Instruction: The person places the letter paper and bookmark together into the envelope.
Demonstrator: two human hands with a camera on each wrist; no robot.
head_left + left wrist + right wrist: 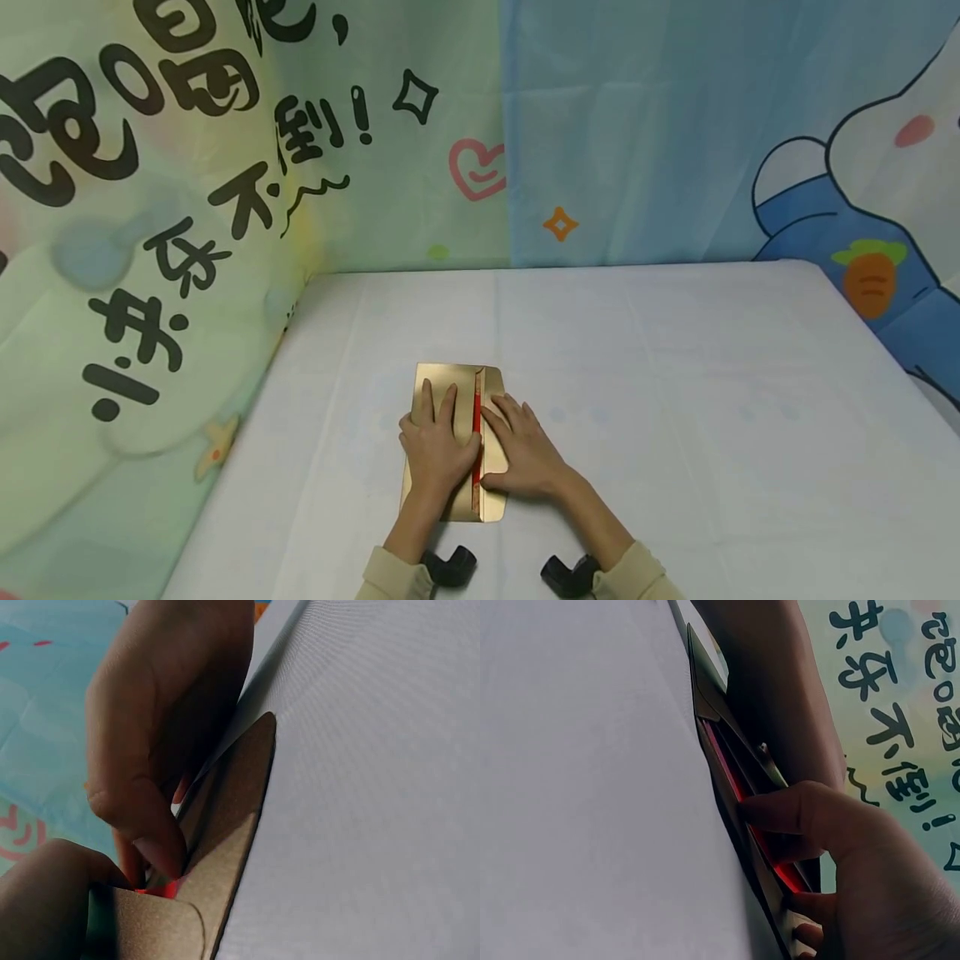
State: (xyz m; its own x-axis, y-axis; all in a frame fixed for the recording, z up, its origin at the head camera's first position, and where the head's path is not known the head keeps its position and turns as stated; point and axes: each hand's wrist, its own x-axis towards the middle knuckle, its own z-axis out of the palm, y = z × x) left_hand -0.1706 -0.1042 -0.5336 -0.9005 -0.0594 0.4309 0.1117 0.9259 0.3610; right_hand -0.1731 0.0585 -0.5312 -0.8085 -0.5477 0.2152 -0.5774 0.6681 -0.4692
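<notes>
A gold envelope (453, 375) lies flat on the white-covered table, long side running away from me. Along its right part a red strip (477, 408) shows at the opening, beside a narrow gold flap (492, 504). My left hand (438, 450) rests on the envelope's body, fingers extended and thumb near the opening. On the flap side, my right hand (525, 454) touches the flap with spread fingers, their tips by the red strip. In the right wrist view, fingertips of my right hand (870, 855) meet the red inside (791, 879). The envelope's lower left is partly hidden by my left forearm.
A white cloth (675, 400) covers the table around the envelope. Printed curtains (390, 208) hang along the back and left sides. A black curved device sits at my left wrist (452, 568), and a similar black device (568, 577) at the right.
</notes>
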